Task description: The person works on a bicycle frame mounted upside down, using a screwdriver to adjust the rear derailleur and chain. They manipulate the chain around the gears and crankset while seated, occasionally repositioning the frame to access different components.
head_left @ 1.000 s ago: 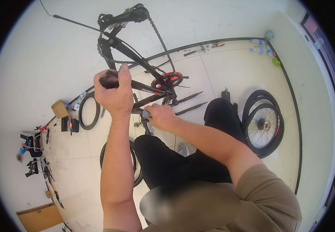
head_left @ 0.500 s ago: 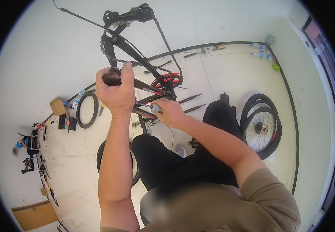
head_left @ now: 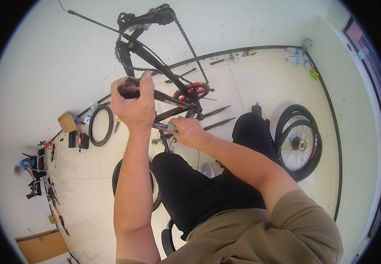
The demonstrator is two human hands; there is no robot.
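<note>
The black bicycle frame [head_left: 166,98] is raised in front of me, its rear end pointing up and away. My left hand [head_left: 134,108] wraps round a dark, rounded part that looks like the saddle [head_left: 128,89], thumb up. Lower and to the right, my right hand [head_left: 188,131] is closed on a grey-handled screwdriver [head_left: 172,127] beside the frame's lower tube; the tool's tip is hidden. A chain [head_left: 187,42] hangs from the rear derailleur [head_left: 159,15] at the top to the red chainring [head_left: 202,90].
Wheels and tyres [head_left: 297,145] lie on the floor to the right. Another tyre [head_left: 101,125], a black case [head_left: 78,140] and a cardboard box [head_left: 67,122] are on the left. Hand tools [head_left: 225,59] and bottles [head_left: 292,60] line the far wall. A person [head_left: 25,165] sits far left.
My right hand has shifted slightly left with the screwdriver, whose shaft no longer shows. My left hand keeps its hold, and the frame stays almost in place.
</note>
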